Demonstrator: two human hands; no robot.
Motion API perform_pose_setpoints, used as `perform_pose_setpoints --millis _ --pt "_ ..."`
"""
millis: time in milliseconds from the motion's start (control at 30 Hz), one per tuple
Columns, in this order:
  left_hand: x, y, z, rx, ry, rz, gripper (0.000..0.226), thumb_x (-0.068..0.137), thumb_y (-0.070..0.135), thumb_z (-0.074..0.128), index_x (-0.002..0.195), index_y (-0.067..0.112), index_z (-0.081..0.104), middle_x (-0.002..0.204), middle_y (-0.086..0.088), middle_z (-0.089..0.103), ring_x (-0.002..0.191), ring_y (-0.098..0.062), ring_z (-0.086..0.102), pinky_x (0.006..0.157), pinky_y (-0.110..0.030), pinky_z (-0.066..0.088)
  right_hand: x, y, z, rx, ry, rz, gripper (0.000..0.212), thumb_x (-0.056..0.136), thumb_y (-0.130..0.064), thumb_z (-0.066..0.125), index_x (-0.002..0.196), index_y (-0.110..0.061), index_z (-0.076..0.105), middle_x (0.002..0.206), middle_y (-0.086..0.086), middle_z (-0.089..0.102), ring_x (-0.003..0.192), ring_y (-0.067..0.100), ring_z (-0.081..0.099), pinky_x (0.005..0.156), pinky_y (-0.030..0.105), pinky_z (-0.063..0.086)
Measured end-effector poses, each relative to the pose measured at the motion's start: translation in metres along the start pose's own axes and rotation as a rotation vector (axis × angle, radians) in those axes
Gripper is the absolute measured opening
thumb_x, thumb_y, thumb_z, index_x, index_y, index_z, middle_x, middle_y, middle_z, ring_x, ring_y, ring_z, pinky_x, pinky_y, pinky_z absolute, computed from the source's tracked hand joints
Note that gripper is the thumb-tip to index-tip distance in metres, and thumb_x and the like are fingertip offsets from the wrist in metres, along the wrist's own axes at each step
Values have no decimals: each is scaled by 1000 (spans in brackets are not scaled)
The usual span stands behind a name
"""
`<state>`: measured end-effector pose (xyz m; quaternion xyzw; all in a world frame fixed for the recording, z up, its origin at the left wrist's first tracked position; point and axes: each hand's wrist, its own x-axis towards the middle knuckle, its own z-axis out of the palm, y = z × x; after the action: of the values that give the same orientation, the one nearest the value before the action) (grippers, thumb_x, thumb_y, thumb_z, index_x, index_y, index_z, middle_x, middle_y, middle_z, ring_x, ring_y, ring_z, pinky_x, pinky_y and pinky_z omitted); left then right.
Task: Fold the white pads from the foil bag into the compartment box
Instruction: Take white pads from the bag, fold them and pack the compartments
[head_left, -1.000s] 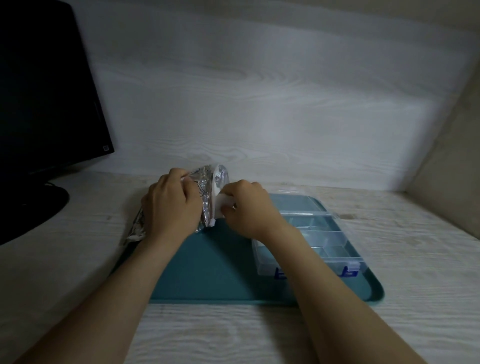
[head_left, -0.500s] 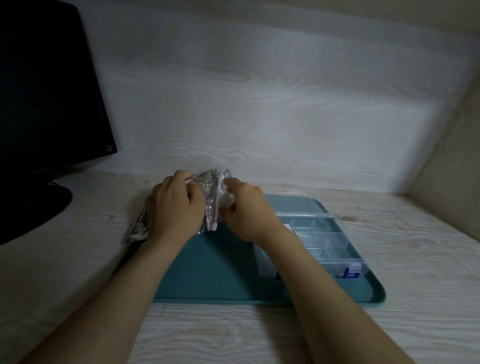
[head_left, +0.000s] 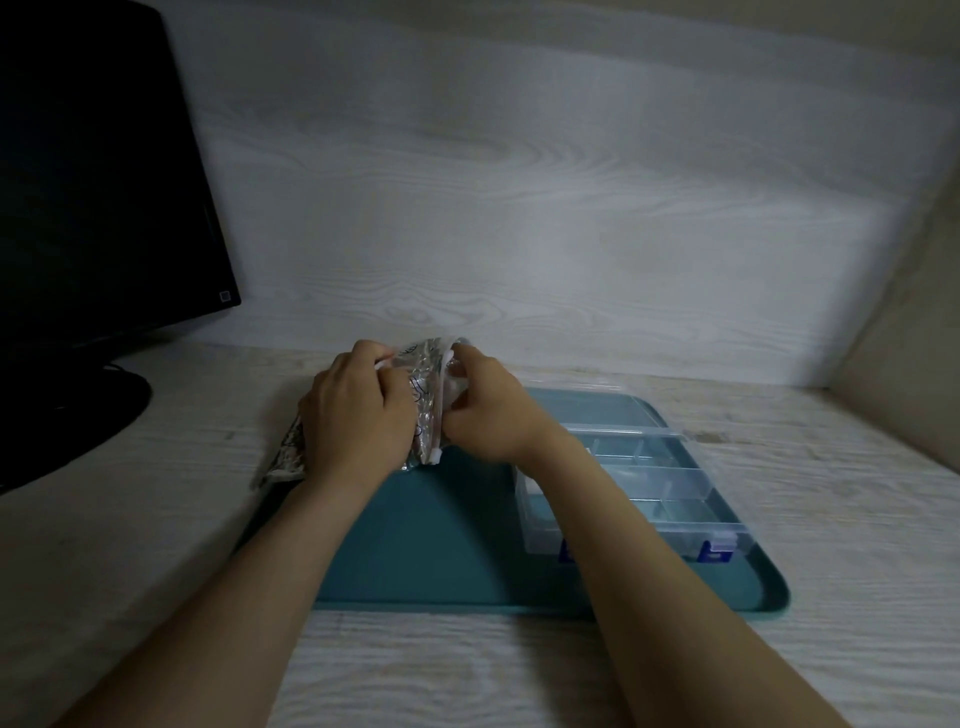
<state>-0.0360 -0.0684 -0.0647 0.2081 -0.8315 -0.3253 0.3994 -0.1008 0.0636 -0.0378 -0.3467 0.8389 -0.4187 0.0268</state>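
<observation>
A crinkled silver foil bag (head_left: 423, 410) stands on its side at the left end of the teal tray (head_left: 447, 551), its white-edged mouth turned to the right. My left hand (head_left: 356, 415) grips the bag's body from the left. My right hand (head_left: 480, 410) is at the bag's mouth with its fingertips curled inside, and what they hold is hidden. The clear compartment box (head_left: 660, 488) lies open on the right half of the tray, lid tipped back, with a white piece in its near left compartment. No pad shows outside the bag.
A black monitor (head_left: 98, 197) on a round base stands at the far left on the pale wood-grain desk (head_left: 156, 597). A white back wall and a beige side wall at the right close in the space.
My right hand has moved up and left from below the bag's opening, and its fingertips have gone into the mouth. The white piece seen at its fingers earlier no longer shows.
</observation>
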Motion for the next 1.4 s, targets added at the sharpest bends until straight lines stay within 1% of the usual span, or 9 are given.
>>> perform_pose_setpoints --millis 100,200,267,433,733,967,1067,1233,1400 --pt "0 -2 0 -10 -2 -4 44 88 36 33 112 20 67 113 -8 72 105 -38 63 93 -48 50 2 -1 1 189 13 39 38 79 -9 58 116 -13 62 98 11 73 85 25 73 76 50 64" --pt "0 -3 0 -7 1 1 43 89 35 33 112 19 66 113 -9 72 105 -39 62 90 -47 49 -2 -9 -7 342 21 81 35 83 -2 50 114 1 66 84 16 65 75 17 59 68 31 53" --pt "-1 -2 0 -7 -1 4 43 90 35 33 112 19 66 113 -9 72 104 -38 62 90 -46 48 -3 -10 -9 443 40 105 33 90 -5 50 119 5 62 89 27 59 82 22 57 73 33 52" --pt "-2 0 -1 -11 -12 10 42 92 35 32 111 18 65 111 -9 71 102 -37 62 89 -45 47 1 -2 1 532 63 104 30 106 -18 57 134 -10 63 118 21 73 104 42 73 93 52 62" --pt "-4 1 -1 9 -25 28 30 92 35 32 97 22 59 105 -5 70 99 -34 61 87 -45 46 -2 -2 4 372 242 125 7 94 -7 70 94 -7 77 81 15 79 79 39 78 81 55 64" --pt "-2 -3 1 21 -12 12 19 98 27 41 95 22 59 102 -6 70 99 -36 61 88 -47 46 -9 1 -6 174 316 148 24 90 0 65 106 -17 70 71 9 77 64 21 76 64 33 64" --pt "-2 -2 0 24 -15 12 17 99 26 42 96 23 58 103 -5 71 99 -34 61 89 -46 46 -11 1 -7 15 289 62 40 85 1 57 117 -21 66 80 9 75 73 26 73 69 37 62" --pt "-2 -2 -2 42 -27 -4 14 101 22 46 98 22 59 106 -5 71 102 -34 61 90 -46 45 -18 -5 -9 -185 181 -37 49 89 4 51 131 -13 71 122 16 73 105 35 67 79 19 42" --pt "-1 -1 -2 52 -27 -4 15 101 21 46 100 20 62 107 -7 71 103 -35 61 91 -46 44 -27 -7 -15 -225 28 -100 55 79 -4 51 129 -10 70 116 15 74 110 37 65 82 24 46"
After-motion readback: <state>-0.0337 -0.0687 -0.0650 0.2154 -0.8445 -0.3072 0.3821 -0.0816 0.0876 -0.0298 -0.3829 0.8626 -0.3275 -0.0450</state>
